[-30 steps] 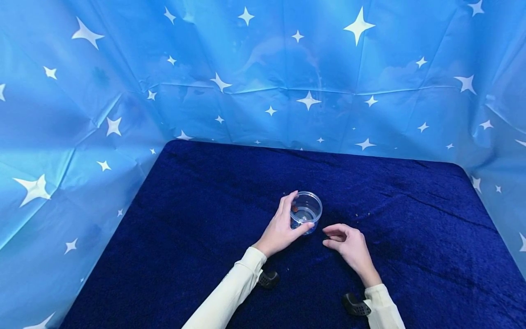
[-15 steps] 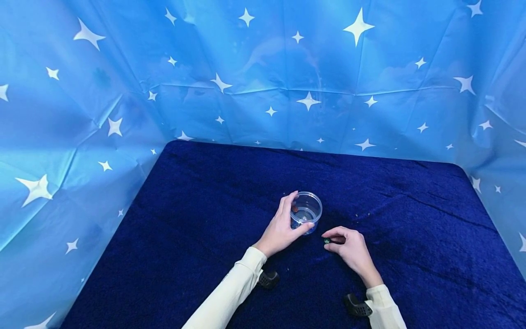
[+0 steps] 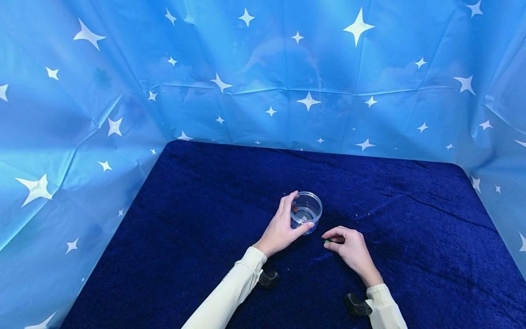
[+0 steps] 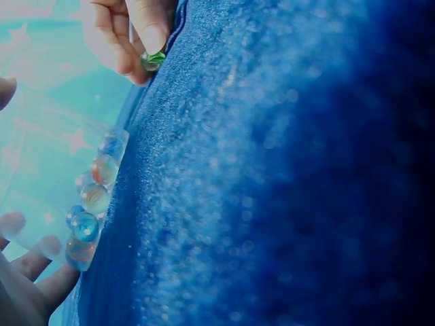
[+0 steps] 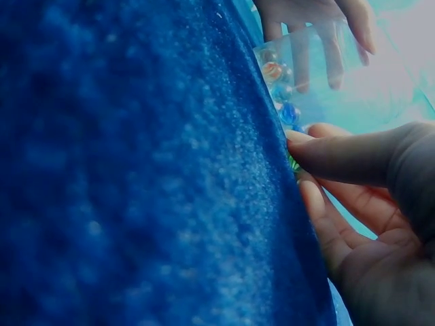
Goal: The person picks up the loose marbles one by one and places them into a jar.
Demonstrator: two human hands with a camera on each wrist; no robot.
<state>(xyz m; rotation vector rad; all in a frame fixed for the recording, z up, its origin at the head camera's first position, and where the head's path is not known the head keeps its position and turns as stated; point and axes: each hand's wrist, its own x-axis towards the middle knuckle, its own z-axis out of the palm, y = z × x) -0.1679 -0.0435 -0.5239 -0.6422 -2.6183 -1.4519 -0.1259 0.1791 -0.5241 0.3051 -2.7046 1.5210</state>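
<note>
My left hand grips a clear plastic jar by its side, fingers and thumb spread round the wall. The jar stands on the dark blue cloth, its mouth facing up. Through the wall, the left wrist view shows several glass marbles lying at the bottom, in blue, orange and clear tones. To the right of the jar, my right hand pinches a green marble between thumb and fingertips, low over the cloth. In the right wrist view the thumb covers most of that marble.
Dark blue plush cloth covers the table. A few tiny pale specks lie on it, beyond the right hand. Blue curtains with white stars hang behind and at both sides. Black wrist devices sit under both cuffs.
The right hand has shifted slightly toward me, and the green marble now shows between its fingertips, where it was not visible a second ago. The left hand and jar have stayed put.
</note>
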